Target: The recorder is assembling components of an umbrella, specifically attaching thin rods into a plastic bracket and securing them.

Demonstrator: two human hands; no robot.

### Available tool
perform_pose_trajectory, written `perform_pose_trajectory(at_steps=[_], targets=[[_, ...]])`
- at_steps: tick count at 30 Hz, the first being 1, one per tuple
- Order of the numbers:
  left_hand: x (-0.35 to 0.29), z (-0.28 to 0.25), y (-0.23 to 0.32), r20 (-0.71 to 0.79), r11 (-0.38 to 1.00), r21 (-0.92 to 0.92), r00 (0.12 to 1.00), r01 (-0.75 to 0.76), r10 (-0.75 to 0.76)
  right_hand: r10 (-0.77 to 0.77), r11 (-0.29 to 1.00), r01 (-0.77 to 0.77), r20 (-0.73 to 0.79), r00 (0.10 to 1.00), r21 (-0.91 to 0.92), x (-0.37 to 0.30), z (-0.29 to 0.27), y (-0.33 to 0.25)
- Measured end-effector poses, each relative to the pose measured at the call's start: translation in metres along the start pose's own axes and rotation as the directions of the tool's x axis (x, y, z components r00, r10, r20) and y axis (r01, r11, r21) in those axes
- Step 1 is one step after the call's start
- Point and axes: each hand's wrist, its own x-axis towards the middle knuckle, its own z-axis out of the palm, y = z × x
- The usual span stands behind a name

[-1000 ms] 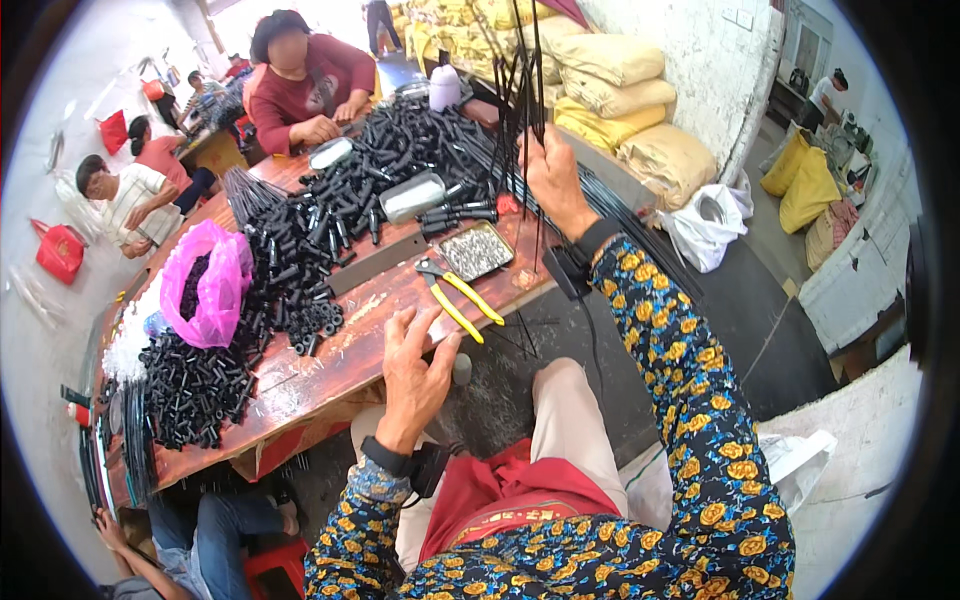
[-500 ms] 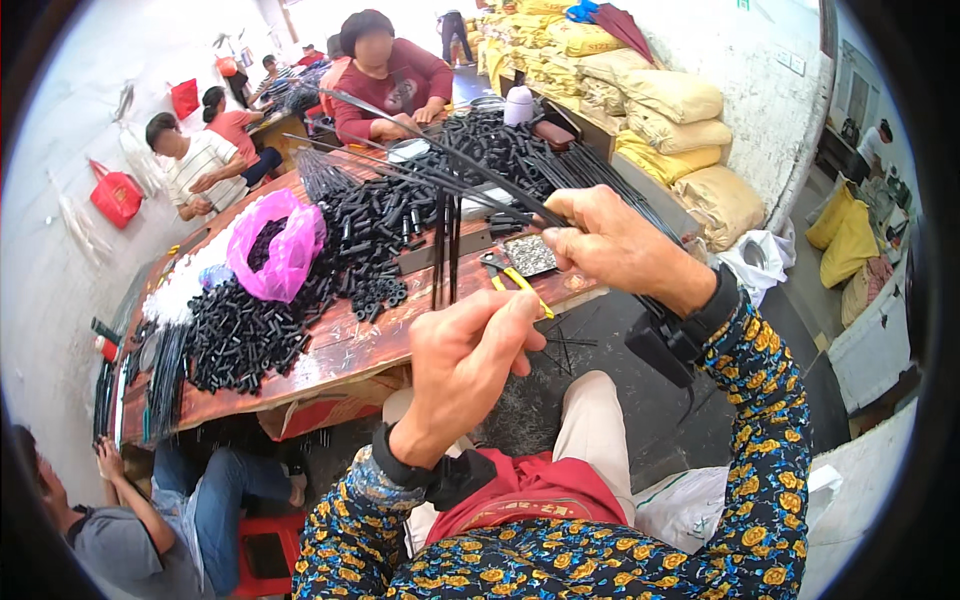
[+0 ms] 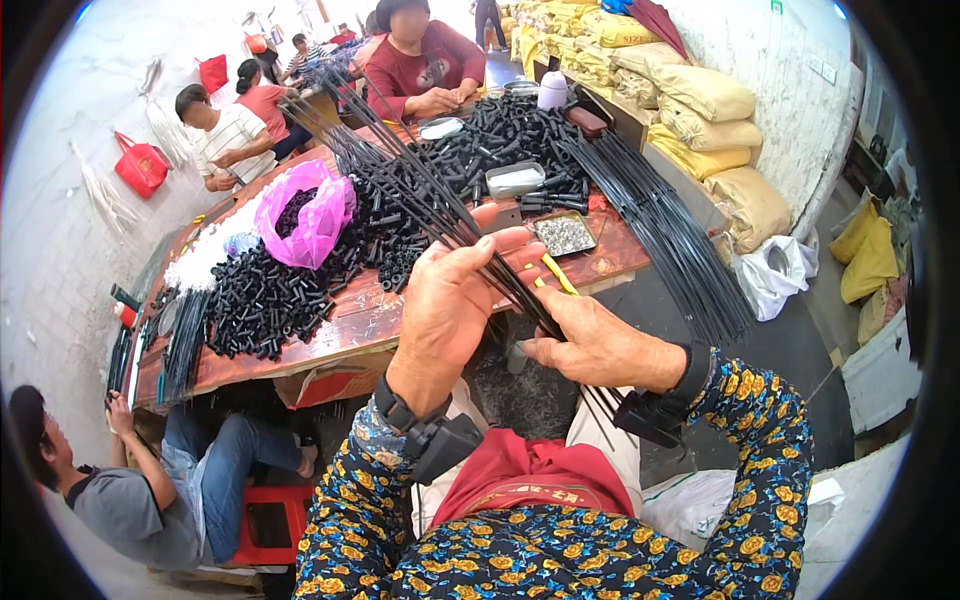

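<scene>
A bundle of long, thin black rods (image 3: 425,190) runs slantwise in front of me, its far ends over the table and its near ends over my lap. My left hand (image 3: 440,310) supports the middle of the bundle, palm turned up, thumb across the rods and fingers partly stretched out behind them. Nearer to me, my right hand (image 3: 605,345) is closed around the same rods. Beyond the hands, yellow-handled pliers (image 3: 560,276) lie at the table edge, partly hidden. Small metal pieces (image 3: 562,234) fill a square tray beside them.
Heaps of short black tubular parts (image 3: 265,310) cover much of the wooden table (image 3: 330,345), around a pink plastic bag (image 3: 325,225). More black rods (image 3: 660,235) overhang its right edge. Co-workers sit across and at left. Yellow sacks (image 3: 705,95) are stacked at the back right.
My left hand has gone from a pinch beside a few upright rods to holding the bundle with thumb and palm. My right hand has come lower and nearer with the rods. The view has shifted.
</scene>
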Motion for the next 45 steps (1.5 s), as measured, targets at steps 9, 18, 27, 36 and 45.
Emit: perform_pose_trajectory(at_steps=[9,18,27,36,45], targets=[[0.009,-0.002,0.01,0.107,0.999,-0.009,0.993,0.042,-0.041,0.005,0.948,0.063,-0.212,0.977,0.312,0.006,0.001,-0.006],[0.012,-0.006,0.003,0.12,0.999,0.005,0.992,-0.043,0.042,-0.103,0.963,0.193,-0.402,0.91,0.189,0.017,0.0,0.003],[0.011,-0.004,0.009,0.052,0.998,0.044,0.998,0.036,-0.038,-0.016,0.969,0.116,-0.412,0.911,0.219,0.021,-0.009,-0.009],[0.016,-0.004,0.007,-0.098,0.999,0.009,0.994,0.048,-0.047,-0.093,0.864,0.371,-0.617,0.782,0.341,0.027,-0.092,-0.058],[0.01,-0.005,0.015,-0.036,0.996,-0.088,0.999,0.031,-0.034,0.096,0.978,0.018,-0.529,0.843,0.207,0.018,-0.106,-0.033]])
